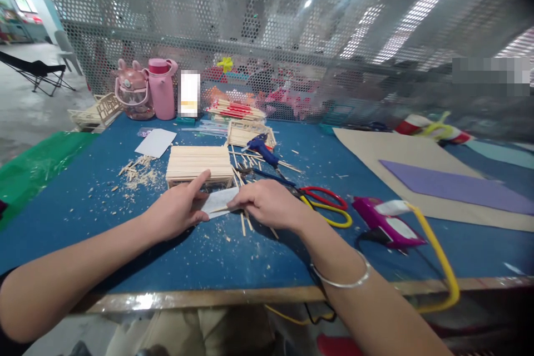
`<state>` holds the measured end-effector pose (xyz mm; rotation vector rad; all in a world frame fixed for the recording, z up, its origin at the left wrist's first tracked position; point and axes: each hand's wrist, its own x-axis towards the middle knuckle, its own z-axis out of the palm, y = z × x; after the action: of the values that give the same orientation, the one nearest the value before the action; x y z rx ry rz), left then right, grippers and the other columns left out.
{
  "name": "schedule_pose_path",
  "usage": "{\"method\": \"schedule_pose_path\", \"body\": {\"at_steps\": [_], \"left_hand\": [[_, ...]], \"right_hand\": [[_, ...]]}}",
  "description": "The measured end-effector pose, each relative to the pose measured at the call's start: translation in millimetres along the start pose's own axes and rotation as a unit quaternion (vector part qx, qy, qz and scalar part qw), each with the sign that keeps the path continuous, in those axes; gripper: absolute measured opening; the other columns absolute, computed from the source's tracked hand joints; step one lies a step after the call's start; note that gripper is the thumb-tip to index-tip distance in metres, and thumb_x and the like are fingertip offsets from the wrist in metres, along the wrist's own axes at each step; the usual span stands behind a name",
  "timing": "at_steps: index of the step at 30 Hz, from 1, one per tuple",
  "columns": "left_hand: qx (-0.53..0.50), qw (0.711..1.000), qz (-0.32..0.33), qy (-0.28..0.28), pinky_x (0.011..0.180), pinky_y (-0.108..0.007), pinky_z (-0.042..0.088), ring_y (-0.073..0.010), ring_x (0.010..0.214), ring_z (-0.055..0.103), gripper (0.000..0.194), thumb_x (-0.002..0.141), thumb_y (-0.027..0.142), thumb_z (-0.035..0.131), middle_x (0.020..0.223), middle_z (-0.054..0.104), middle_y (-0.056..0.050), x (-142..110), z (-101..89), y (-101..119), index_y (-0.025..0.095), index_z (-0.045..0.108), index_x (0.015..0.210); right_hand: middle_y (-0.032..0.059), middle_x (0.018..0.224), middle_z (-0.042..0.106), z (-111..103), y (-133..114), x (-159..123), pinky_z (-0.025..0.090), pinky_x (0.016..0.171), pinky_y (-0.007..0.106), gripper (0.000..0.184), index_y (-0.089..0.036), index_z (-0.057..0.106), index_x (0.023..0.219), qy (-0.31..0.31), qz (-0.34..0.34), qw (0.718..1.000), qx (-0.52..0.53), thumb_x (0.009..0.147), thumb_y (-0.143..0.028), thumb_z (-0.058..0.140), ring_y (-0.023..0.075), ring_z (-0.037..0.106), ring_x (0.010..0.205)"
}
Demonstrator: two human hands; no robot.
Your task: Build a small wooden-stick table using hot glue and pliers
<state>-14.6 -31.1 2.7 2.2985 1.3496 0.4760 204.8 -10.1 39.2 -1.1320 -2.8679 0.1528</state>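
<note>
My left hand [178, 209] rests on the blue table [104, 222], its forefinger stretched out and touching the front edge of a flat panel of wooden sticks [199, 163]. My right hand [270, 203] is closed in a pinch on a thin wooden stick [220, 209] that lies over a small white sheet of paper [219, 200]. Several loose sticks [245, 222] lie under and beside the right hand. A silver bangle [342, 278] circles my right wrist.
Red-and-yellow scissors [327, 206] and a purple glue gun [386, 222] with a yellow cord lie to the right. A blue glue gun [262, 149], stick bundles [237, 110], pink bottles [161, 89], wood chips [137, 173], beige card [400, 150] and purple sheet [450, 184] lie beyond.
</note>
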Motion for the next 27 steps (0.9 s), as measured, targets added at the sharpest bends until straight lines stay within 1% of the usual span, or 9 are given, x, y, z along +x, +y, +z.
{"method": "schedule_pose_path", "body": {"at_steps": [4,7,11,13,15,18,21,25,27], "left_hand": [[0.01,1.0,0.012,0.001,0.086,-0.041,0.043,-0.029,0.109,0.054,0.081,0.075,0.03,0.058,0.113,0.063,-0.015,-1,0.1,2,0.013,0.014,0.141],[0.022,1.0,0.019,0.008,0.084,-0.04,0.044,-0.0284,0.107,0.055,0.079,0.076,0.029,0.056,0.111,0.064,-0.014,-2,0.1,3,0.013,0.014,0.141],[0.037,0.999,0.018,0.005,0.082,-0.039,0.045,-0.0275,0.105,0.056,0.078,0.076,0.028,0.055,0.11,0.065,-0.013,-2,-0.6,6,0.014,0.014,0.141],[0.039,0.999,0.013,0.003,0.082,-0.039,0.044,-0.0275,0.105,0.056,0.078,0.076,0.028,0.054,0.111,0.064,-0.014,-2,-0.9,6,0.014,0.014,0.141],[0.041,0.999,0.012,0.001,0.082,-0.039,0.044,-0.028,0.106,0.056,0.078,0.077,0.029,0.054,0.111,0.064,-0.014,-2,-1.0,6,0.014,0.013,0.141],[0.045,0.999,0.02,0.002,0.082,-0.039,0.044,-0.0281,0.108,0.054,0.077,0.077,0.029,0.054,0.11,0.065,-0.014,-2,-0.6,5,0.014,0.013,0.141],[0.045,0.999,0.018,0.007,0.082,-0.038,0.044,-0.0271,0.107,0.055,0.076,0.077,0.029,0.055,0.109,0.065,-0.013,-2,-0.2,4,0.015,0.015,0.141],[0.042,0.999,0.017,0.005,0.083,-0.039,0.044,-0.0275,0.107,0.055,0.076,0.077,0.029,0.055,0.11,0.065,-0.013,-2,-0.4,5,0.015,0.015,0.141],[0.041,0.999,0.019,-0.001,0.083,-0.039,0.044,-0.0279,0.107,0.055,0.077,0.077,0.03,0.054,0.111,0.065,-0.012,-2,-0.8,5,0.015,0.015,0.141]], "right_hand": [[-0.0009,0.088,0.072,-2,-1,1,0.03,0.057,0.023,0.03,-0.027,0.07,0.088,-0.01,0.036,0.999,-0.001,0.076,-0.011,0.047,0.0139,0.061,0.076],[0.0008,0.08,0.071,-4,-5,2,0.027,0.053,0.024,0.028,-0.026,0.069,0.084,-0.027,0.036,0.999,-0.023,0.078,-0.014,0.046,0.0142,0.06,0.069],[0.0019,0.073,0.07,-7,-9,3,0.023,0.05,0.025,0.027,-0.026,0.069,0.081,-0.047,0.048,0.997,-0.034,0.075,-0.012,0.046,0.0142,0.057,0.062],[0.0013,0.075,0.07,-7,-8,2,0.024,0.051,0.025,0.03,-0.027,0.069,0.083,-0.041,0.053,0.998,-0.017,0.074,-0.01,0.046,0.014,0.057,0.062],[0.0003,0.078,0.07,-4,-6,1,0.027,0.052,0.024,0.034,-0.029,0.069,0.087,-0.036,0.04,0.998,0.016,0.074,-0.009,0.045,0.0136,0.058,0.064],[-0.0002,0.077,0.071,0,-2,0,0.031,0.055,0.024,0.034,-0.03,0.07,0.086,-0.023,0.029,0.998,0.05,0.074,-0.01,0.046,0.0132,0.058,0.065],[-0.0006,0.077,0.071,4,0,1,0.033,0.057,0.024,0.033,-0.031,0.071,0.087,0.005,0.034,0.998,0.051,0.075,-0.011,0.047,0.0134,0.059,0.067],[-0.0012,0.079,0.071,6,0,2,0.034,0.059,0.023,0.033,-0.032,0.071,0.089,0.005,0.02,0.999,0.047,0.074,-0.011,0.049,0.0132,0.06,0.07],[-0.0011,0.079,0.071,5,0,2,0.034,0.059,0.023,0.033,-0.032,0.071,0.089,0.009,0.025,0.999,0.043,0.074,-0.012,0.049,0.0135,0.06,0.071]]}}
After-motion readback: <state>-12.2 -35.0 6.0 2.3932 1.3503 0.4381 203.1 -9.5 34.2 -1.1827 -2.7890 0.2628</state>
